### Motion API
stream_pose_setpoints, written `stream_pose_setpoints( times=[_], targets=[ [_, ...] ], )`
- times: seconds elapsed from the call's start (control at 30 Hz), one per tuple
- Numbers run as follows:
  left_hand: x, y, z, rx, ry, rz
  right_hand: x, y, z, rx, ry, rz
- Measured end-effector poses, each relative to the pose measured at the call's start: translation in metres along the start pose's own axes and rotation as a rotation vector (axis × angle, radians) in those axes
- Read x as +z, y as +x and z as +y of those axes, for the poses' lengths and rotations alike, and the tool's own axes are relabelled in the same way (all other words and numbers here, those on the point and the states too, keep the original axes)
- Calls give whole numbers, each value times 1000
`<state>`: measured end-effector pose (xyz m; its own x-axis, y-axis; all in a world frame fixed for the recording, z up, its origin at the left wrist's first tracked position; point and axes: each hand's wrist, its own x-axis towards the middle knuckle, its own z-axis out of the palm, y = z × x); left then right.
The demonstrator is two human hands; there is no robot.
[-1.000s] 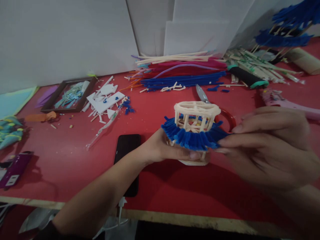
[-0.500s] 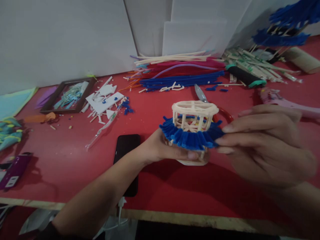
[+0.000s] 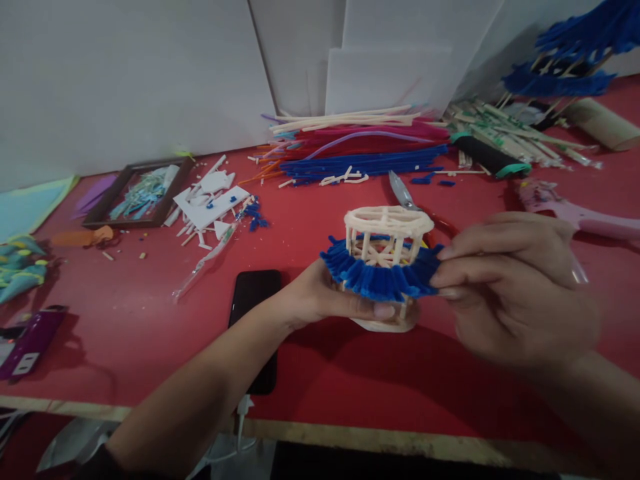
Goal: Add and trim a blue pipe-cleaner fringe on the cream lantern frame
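A small round tower model (image 3: 390, 223) made of cream fuzzy stems stands upright in front of me. Round its middle runs a skirt of short blue pipe-cleaner pieces (image 3: 383, 280). My left hand (image 3: 335, 293) wraps round the model below the skirt, thumb across the front. At the skirt's right edge, my right hand (image 3: 520, 280) pinches the blue pieces between thumb and fingers. Behind the model lie pliers (image 3: 403, 193) with red handles, partly hidden.
Bundles of coloured pipe cleaners (image 3: 365, 150) lie along the back wall. A black phone (image 3: 256, 293) with a cable is left of the model. A pink glue gun (image 3: 590, 217) lies at right, below a blue tiered model (image 3: 560, 80). White scraps (image 3: 213, 207) and a brown frame (image 3: 95, 217) are at left.
My right hand has shifted slightly left and its fingers have drawn closer round the skirt's right edge. My left hand keeps its hold on the model.
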<state>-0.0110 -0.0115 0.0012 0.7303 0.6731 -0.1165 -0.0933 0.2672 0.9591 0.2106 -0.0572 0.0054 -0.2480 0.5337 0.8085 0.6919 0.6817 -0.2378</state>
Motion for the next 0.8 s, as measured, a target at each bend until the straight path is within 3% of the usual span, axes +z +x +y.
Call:
stream_pose_setpoints(
  times=[0.37, 0.6, 0.8],
  targets=[
    [0, -1, -1, -37, -50, 23, -1, 2, 4, -35, -3, 43],
    [-1, 0, 1, -33, -44, 28, -2, 0, 7, -25, 17, -34],
    [-3, 0, -4, -42, -61, 41, -2, 1, 7, -31, -47, 40]
  ],
)
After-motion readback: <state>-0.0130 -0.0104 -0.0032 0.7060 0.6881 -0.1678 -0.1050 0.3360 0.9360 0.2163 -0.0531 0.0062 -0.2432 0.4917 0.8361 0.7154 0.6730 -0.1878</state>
